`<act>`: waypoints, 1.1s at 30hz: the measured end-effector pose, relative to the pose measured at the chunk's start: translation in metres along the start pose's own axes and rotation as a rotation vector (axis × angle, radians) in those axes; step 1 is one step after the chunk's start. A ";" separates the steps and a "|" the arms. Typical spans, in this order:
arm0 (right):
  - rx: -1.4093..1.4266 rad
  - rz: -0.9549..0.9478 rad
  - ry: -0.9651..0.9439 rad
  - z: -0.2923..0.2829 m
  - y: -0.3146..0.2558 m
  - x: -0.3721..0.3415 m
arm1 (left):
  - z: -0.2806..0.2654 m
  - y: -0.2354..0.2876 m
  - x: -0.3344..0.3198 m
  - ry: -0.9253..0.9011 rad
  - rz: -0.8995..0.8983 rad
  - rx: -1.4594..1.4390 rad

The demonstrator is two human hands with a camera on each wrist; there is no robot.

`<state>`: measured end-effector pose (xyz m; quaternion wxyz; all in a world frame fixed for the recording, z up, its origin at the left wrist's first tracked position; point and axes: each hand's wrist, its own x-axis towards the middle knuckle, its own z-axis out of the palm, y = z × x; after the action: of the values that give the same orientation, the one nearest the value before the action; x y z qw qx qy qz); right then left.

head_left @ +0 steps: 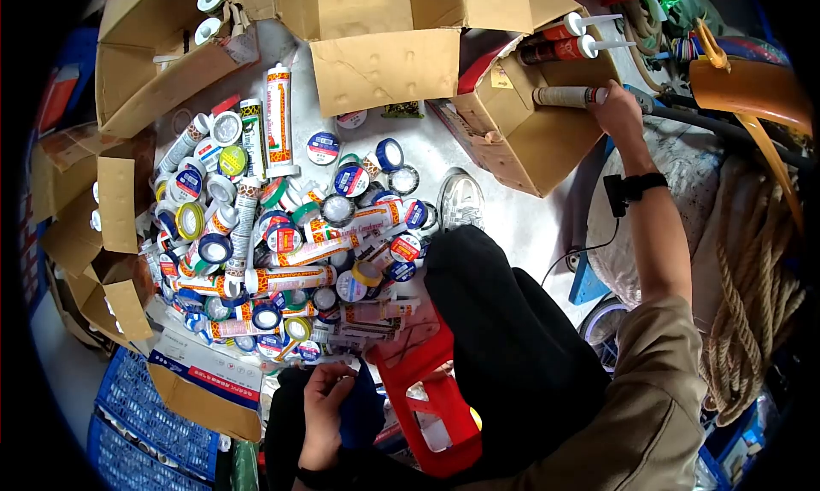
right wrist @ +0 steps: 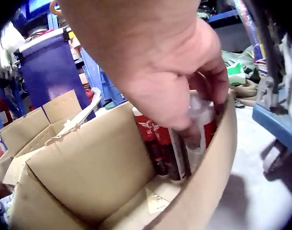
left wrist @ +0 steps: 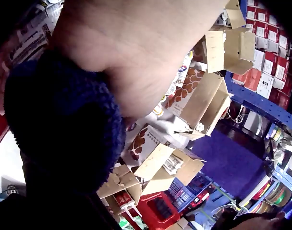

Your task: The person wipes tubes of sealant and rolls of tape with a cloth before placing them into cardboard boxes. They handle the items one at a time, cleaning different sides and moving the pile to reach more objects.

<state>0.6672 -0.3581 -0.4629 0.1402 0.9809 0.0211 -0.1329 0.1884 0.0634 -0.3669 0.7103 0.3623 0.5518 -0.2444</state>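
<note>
The right hand grips the end of a white cartridge tube inside an open cardboard box. Two red-and-black tubes with white nozzles lie in the same box. Up close in the right wrist view, the right hand reaches over the box wall, beside the red-and-black tubes. By the person's knee, the left hand has its fingers bent, next to dark blue cloth; whether it holds anything is unclear.
A heap of tape rolls and cartridges covers the floor at left centre. Cardboard boxes stand around it. Near the legs is a red plastic frame. Coiled rope hangs at the right, by a blue wheeled base.
</note>
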 end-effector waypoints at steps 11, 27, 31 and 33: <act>0.110 0.055 0.173 0.021 -0.007 0.020 | 0.000 -0.005 0.001 -0.021 0.005 -0.017; 0.496 -0.935 -0.076 -0.064 -0.236 -0.155 | 0.002 0.015 -0.019 -0.034 0.006 -0.016; 0.332 -0.846 -0.227 0.023 -0.306 -0.144 | -0.003 0.018 -0.025 -0.048 0.006 -0.053; 0.277 -0.703 -0.297 0.041 -0.339 -0.115 | -0.006 0.016 -0.026 -0.060 0.025 -0.073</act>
<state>0.5198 -0.0451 -0.5612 -0.0460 0.8937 0.3167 -0.3145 0.1902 0.0766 -0.3383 0.7423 0.3353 0.5343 -0.2260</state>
